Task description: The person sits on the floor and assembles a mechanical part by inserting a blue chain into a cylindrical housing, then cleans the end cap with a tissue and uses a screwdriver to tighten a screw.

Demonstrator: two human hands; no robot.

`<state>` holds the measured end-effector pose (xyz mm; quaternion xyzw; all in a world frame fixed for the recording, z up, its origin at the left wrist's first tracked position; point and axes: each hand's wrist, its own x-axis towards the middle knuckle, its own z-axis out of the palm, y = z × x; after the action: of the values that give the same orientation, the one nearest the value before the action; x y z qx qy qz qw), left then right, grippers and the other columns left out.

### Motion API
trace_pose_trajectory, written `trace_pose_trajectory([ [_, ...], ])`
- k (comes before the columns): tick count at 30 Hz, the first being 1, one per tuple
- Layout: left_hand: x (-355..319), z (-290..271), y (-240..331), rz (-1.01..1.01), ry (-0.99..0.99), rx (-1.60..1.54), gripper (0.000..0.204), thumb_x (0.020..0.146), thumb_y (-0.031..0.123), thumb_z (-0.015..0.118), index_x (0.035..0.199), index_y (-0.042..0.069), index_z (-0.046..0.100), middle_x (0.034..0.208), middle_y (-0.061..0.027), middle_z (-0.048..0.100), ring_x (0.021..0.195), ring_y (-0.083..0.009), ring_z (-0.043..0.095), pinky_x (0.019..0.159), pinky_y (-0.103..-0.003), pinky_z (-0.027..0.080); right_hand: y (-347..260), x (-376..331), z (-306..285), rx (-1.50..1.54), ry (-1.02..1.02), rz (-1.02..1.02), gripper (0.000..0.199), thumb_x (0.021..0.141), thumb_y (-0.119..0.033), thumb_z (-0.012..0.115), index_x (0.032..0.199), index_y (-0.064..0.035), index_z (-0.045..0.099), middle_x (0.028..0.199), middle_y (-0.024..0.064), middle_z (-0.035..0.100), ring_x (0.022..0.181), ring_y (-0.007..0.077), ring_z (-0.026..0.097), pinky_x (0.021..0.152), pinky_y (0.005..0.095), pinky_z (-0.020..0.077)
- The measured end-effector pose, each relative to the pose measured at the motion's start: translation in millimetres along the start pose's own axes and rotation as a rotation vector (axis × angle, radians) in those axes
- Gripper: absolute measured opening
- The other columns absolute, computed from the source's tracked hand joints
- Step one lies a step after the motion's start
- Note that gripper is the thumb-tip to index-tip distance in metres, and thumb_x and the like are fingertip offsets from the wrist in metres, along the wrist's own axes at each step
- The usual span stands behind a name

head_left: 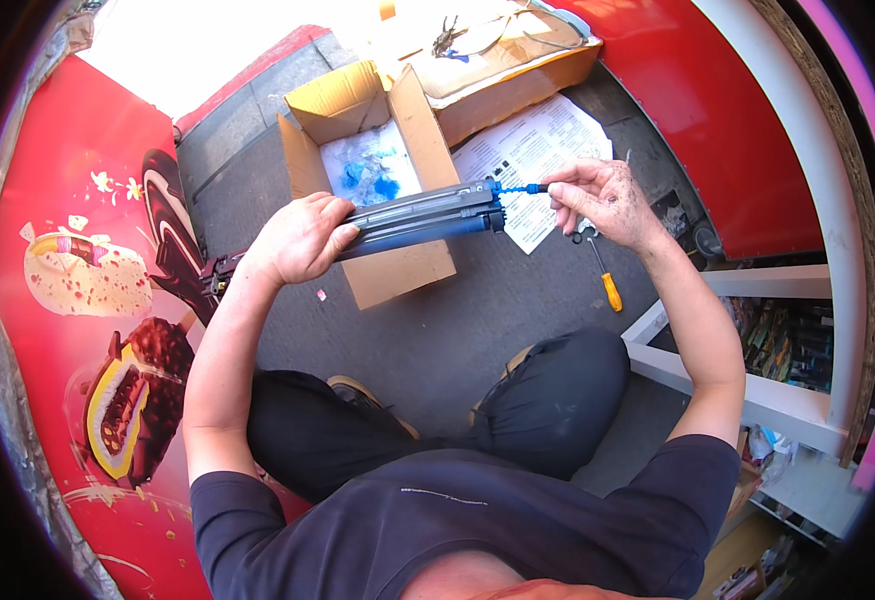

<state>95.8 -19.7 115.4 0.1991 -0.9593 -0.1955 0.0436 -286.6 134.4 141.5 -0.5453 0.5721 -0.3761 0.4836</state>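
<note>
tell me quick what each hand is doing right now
Left hand: closed around one end of the long grey and blue cartridge.
Right hand: fingers pinched on the small blue part at the cartridge's other end.

Grey paved floor [457, 330] spreads under everything, dusty and worn. Left of the grip stands a red panel [67, 200] painted with ice-cream pictures (glossy, catching sun). Right of it curves another red panel [747, 130], then a white shelf frame [757, 390]. Harsh daylight [197, 40] floods in beyond.
</note>
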Motion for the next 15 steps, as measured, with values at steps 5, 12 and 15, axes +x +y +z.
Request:
trace_pose_trajectory([
  [5,0.5,-1.7,1.1,-0.012,0.040,0.075,0.033,0.098,0.030,0.052,0.106,-0.001,0.060,0.093,-0.0212,0.065,0.095,-0.0391,0.062,0.084,-0.046,0.051,-0.7,-3.2,0.2,0.160,-0.018,0.150,0.020,0.098,-0.016,0.065,0.103,0.0030,0.070,0.080,0.0073,0.069,0.067,0.0108,0.069,0.062,0.0255,0.0600],
  [12,0.4,-0.6,1.6,0.015,0.007,0.013,0.033,0.098,0.031,0.052,0.105,0.000,0.060,0.092,-0.0206,0.065,0.095,-0.0381,0.062,0.083,-0.046,0.051,-7.2,-9.6,4.4,-0.472,0.076,-0.441,0.017,0.089,-0.002,0.069,0.106,-0.0038,0.073,0.085,0.0069,0.071,0.080,0.0121,0.071,0.066,0.0237,0.0587],
  [15,2.2,-1.8,0.7,0.015,0.002,0.024,0.033,0.098,0.031,0.052,0.105,0.000,0.060,0.092,-0.0206,0.065,0.094,-0.0383,0.062,0.083,-0.046,0.051,-6.6,-8.5,1.5,-0.337,0.057,-0.245,0.013,0.093,-0.006,0.067,0.104,-0.0007,0.072,0.083,0.0066,0.071,0.074,0.0130,0.070,0.063,0.0240,0.0585],
])
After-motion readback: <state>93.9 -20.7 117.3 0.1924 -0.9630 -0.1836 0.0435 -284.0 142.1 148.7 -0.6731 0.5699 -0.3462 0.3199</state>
